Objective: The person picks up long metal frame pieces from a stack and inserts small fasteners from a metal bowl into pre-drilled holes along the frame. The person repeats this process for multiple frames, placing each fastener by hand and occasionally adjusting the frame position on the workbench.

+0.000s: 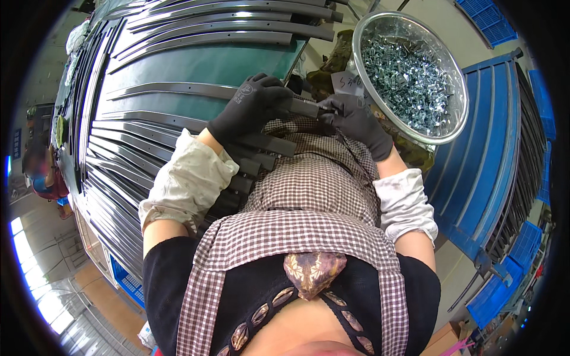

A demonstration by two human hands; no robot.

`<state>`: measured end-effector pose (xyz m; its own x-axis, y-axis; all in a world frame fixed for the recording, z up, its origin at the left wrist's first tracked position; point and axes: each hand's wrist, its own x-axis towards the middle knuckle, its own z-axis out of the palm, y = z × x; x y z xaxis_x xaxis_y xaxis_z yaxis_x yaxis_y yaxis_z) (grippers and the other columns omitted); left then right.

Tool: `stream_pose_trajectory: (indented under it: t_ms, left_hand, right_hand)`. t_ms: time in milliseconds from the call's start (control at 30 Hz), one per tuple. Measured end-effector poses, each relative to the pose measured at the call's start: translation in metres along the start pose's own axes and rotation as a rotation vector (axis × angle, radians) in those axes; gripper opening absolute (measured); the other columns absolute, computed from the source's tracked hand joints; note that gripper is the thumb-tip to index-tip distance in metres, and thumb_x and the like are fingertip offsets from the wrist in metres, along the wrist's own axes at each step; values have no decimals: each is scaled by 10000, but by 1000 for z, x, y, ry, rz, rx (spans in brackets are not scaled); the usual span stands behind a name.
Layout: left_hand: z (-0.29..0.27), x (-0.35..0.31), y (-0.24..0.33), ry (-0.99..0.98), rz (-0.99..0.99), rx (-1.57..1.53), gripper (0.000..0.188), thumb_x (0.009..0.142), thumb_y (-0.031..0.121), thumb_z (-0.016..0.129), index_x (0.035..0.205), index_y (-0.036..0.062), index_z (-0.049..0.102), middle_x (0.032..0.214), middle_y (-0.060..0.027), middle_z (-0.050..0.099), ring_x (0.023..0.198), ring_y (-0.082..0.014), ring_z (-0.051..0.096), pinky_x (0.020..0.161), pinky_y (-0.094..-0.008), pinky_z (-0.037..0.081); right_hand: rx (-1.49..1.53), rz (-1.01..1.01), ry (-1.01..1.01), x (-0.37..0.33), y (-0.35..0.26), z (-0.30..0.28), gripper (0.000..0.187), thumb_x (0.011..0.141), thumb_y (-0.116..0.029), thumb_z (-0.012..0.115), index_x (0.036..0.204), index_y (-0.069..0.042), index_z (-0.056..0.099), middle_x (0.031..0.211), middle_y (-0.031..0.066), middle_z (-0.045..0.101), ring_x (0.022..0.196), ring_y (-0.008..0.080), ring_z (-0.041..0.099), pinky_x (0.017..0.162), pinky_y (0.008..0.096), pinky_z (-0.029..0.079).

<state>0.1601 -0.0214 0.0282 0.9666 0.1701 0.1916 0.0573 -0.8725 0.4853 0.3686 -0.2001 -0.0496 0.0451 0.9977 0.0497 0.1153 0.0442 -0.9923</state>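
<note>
A long dark metal strip (178, 88) lies across the green tabletop (172, 58), its near end drawn out past the table edge. My left hand (252, 105), in a black glove, is wrapped round the strip close to that end. At the very tip, my gloved right hand (356, 121) has its fingers pinched together; whatever small piece they may hold is hidden by the fingers. To the right of it stands a clear round basin (360, 56) full of small shiny metal clips (409, 80).
More dark strips (119, 151) lie in rows left of me, others (237, 26) at the table's far side. A blue metal rack (475, 148) stands at right, blue crates (487, 24) beyond. Another person (44, 172) is at far left.
</note>
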Motion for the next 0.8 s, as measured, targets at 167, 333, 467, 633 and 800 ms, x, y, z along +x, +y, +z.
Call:
stream_pose_trajectory:
  t_ms: [167, 333, 467, 633, 800]
  left_hand:
    - [-1, 0, 1, 9, 14, -12, 323, 752, 120, 775, 1062, 63, 707, 1016, -106, 671, 984, -323, 608, 875, -400, 507]
    - [-1, -4, -2, 34, 35, 16, 356, 743, 125, 786, 1083, 62, 703, 1015, -109, 672, 977, -320, 613, 868, -405, 512]
    - [3, -5, -7, 56, 60, 1, 378, 746, 135, 791, 1106, 66, 703, 1010, -112, 670, 970, -322, 615, 868, -404, 513]
    - [3, -3, -8, 53, 72, 21, 348, 785, 137, 761, 1121, 66, 702, 1014, -117, 667, 967, -325, 611, 862, -402, 510]
    - [2, -7, -5, 28, 52, 32, 343, 787, 139, 748, 1119, 64, 702, 1022, -123, 664, 964, -330, 610, 872, -407, 499]
  right_hand:
    - [-272, 49, 121, 0, -16, 5, 323, 904, -331, 715, 920, -19, 633, 715, 105, 607, 669, 237, 607, 642, 369, 471]
    - [-782, -21, 328, -38, -41, 4, 317, 950, -350, 629, 976, -35, 658, 866, 167, 679, 815, 343, 670, 687, 433, 513]
    - [-693, 7, 208, -62, -35, 0, 290, 978, -291, 592, 1095, -38, 674, 953, 194, 688, 876, 366, 668, 728, 452, 522]
    - [-807, 4, 242, -56, -33, 13, 286, 981, -299, 582, 1057, -46, 693, 898, 177, 695, 827, 378, 668, 723, 444, 528]
    - [-962, -97, 235, -33, -45, 27, 232, 935, -309, 611, 895, -87, 666, 789, 116, 667, 749, 316, 669, 670, 430, 533]
